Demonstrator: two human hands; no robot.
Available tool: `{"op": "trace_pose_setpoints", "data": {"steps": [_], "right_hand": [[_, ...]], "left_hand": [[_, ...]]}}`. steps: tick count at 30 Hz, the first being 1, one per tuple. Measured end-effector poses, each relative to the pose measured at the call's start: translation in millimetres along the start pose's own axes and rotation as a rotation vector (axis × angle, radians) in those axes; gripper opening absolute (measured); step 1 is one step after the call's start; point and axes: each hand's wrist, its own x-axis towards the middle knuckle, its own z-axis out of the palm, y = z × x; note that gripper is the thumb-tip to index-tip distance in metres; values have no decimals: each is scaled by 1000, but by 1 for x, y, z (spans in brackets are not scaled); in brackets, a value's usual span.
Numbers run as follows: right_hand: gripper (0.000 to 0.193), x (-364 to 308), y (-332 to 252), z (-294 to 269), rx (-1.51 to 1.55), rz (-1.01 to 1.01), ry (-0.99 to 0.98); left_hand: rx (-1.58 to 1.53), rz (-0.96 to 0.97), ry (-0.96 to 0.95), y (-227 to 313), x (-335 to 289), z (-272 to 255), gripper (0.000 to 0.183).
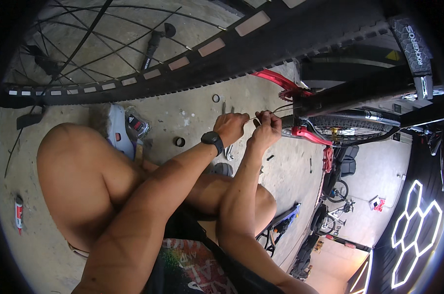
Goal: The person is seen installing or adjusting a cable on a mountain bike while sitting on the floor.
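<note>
My left hand (pixel 230 128), with a black watch (pixel 212 139) on its wrist, has its fingers pinched round a thin cable (pixel 282 109). Close beside it, my right hand (pixel 267 128) also pinches this cable between thumb and fingers. The cable leads from my fingertips to the underside of a dark bicycle frame (pixel 349 95), near the cranks. A red crank arm (pixel 276 82) and a small toothed chainring (pixel 286 94) sit just beyond my hands. The second red crank arm (pixel 312 135) lies to their right. My fingers cover the cable's end.
A large wheel with a black tyre (pixel 300 46) arches across the top. On the concrete floor lie black rings (pixel 180 141), a silver tool (pixel 228 153), a small plastic packet (pixel 136 125) and a red-and-white tube (pixel 19 215). A blue bicycle part (pixel 286 220) and a white bicycle (pixel 335 215) stand farther right.
</note>
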Motion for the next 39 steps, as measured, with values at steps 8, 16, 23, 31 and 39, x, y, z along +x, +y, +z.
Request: {"op": "trace_pose_setpoints", "data": {"steps": [8, 16, 23, 31, 39], "right_hand": [[11, 12, -11, 10, 7, -117, 67], [7, 17, -32, 18, 174, -101, 52], [5, 16, -28, 10, 262, -68, -83], [7, 27, -14, 4, 131, -128, -113], [6, 34, -20, 5, 44, -256, 20]], "left_hand": [[-130, -27, 94, 15, 17, -10, 5], [-136, 127, 216, 23, 35, -11, 10], [-90, 107, 233, 22, 38, -7, 6], [-55, 193, 200, 27, 47, -2, 15], [-163, 217, 114, 38, 49, -1, 21]]}}
